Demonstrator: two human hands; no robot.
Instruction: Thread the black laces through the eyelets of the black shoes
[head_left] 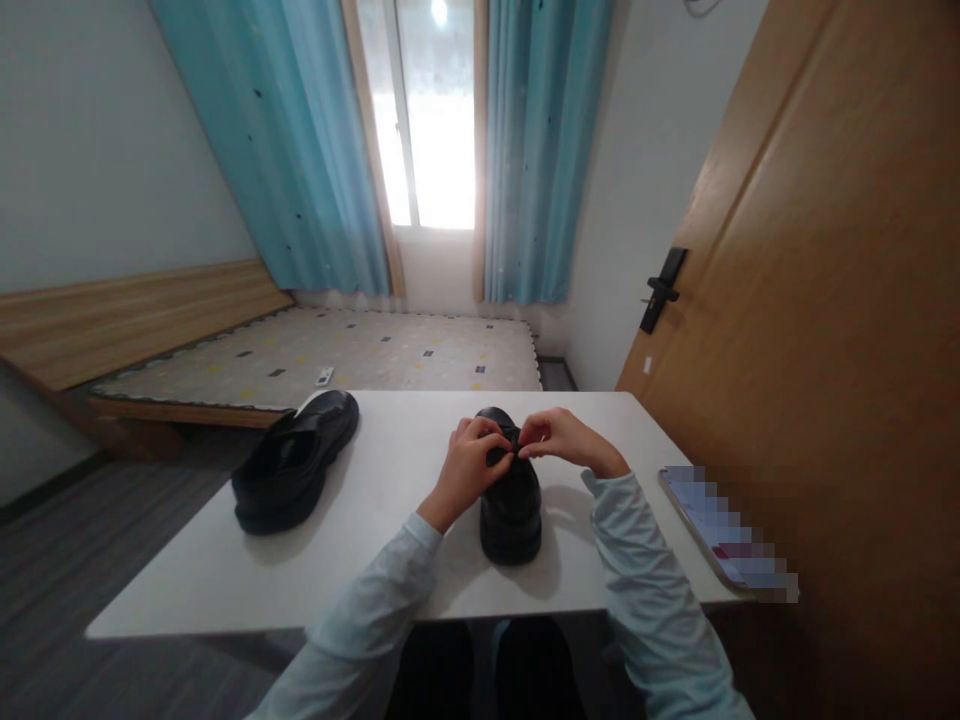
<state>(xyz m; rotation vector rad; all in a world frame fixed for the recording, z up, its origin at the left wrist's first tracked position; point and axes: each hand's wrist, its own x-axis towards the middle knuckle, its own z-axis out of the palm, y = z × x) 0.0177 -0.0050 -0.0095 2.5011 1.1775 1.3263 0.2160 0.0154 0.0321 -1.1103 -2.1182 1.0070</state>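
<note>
A black shoe (510, 525) stands on the white table (420, 560) in front of me, its heel toward me and its toe pointing away. Over its upper, my left hand (472, 455) is closed in a pinch from the left side. My right hand (562, 440) meets it from the right, thumb and forefinger pinched close to the left fingertips. Both pinches are on the upper part of the shoe near its opening; the exact piece between the fingers is too small and dark to make out. A second black shoe (281, 480) sits untouched at the table's left side.
At the table's right edge lies a flat, blurred-out object (720, 530). Beyond the table is a bed with a patterned mattress (420, 345), a small white remote (325, 376) on it. A wooden door (825, 300) stands close on the right.
</note>
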